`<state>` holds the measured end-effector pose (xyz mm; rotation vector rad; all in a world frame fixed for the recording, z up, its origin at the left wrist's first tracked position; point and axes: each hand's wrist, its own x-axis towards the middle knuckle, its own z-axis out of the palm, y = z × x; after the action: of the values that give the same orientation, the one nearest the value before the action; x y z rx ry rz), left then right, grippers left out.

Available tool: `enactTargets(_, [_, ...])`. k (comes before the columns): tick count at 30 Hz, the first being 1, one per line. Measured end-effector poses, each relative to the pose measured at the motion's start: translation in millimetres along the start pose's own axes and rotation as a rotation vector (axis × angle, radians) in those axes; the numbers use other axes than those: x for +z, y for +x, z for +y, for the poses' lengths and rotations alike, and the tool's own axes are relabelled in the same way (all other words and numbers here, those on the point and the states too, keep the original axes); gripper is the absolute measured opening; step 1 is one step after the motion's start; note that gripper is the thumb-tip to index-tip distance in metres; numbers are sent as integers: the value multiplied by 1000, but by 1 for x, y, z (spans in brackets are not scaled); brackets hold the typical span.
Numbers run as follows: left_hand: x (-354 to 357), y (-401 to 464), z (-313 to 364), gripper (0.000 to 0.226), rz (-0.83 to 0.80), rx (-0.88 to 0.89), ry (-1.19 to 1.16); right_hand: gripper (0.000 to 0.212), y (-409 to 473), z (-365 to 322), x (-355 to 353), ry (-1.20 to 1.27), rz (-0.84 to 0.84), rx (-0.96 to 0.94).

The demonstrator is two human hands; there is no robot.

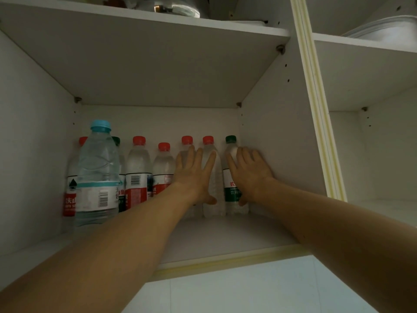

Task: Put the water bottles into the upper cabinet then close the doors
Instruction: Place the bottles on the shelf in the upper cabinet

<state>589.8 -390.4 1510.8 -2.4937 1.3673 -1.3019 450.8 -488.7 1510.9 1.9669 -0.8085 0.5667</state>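
Hands reaching deep into the white laminate upper cabinet [259, 154], both flat against the back row of clear plastic water bottles [144, 172]. Left hand [194, 175] pressing with straight, spread fingers [211, 160] on the unlabelled ribbed red-capped bottle [213, 195]; right hand [251, 175] resting on the green-capped, green-labelled bottle [232, 190], fingers straight and close together, gripping nothing. Likely nudging the last bottles back and squaring the row, so loading seeming almost finished. Standing left of that green-capped bottle: more red-capped bottles with glossy red-and-white labels, upright on the smooth matt shelf floor [225, 236]. Sitting nearer the front edge, far left of it: a taller blue-capped bottle [98, 177] with a pale label and barcode. Next calling for withdrawing both arms without toppling the light, thin-walled cylinders, then finding the doors, none showing here, and swinging them shut. Overhead, on the shelf board [158, 53], a shiny glass vessel [173, 7].
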Motion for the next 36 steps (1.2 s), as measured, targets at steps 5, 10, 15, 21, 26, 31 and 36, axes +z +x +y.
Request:
enactTargets(5, [-8, -3, -3, 122, 61, 26, 7, 136, -3, -3, -1, 12, -5, 18])
enactTargets(10, [-30, -24, -18, 75, 171, 74, -201, 94, -26, 1, -12, 189, 53, 13])
enactTargets(15, [-62, -56, -24, 36, 219, -91, -607, 53, -66, 14, -42, 740, 106, 19])
enactTargets(21, [-124, -121, 13, 23, 345, -253, -898, 31, -142, 40, -84, 1162, 109, 76])
enactTargets(26, [-175, -198, 72, 33, 383, -334, -1049, 49, -237, 63, -97, 1345, 163, 132])
enactTargets(31, [-203, -279, 141, 35, 341, -490, -1200, 55, -329, 84, -83, 1577, 62, 226])
enactTargets(36, [-202, -366, 206, 37, 85, -627, -1333, 51, -439, 92, -65, 1660, -147, 400])
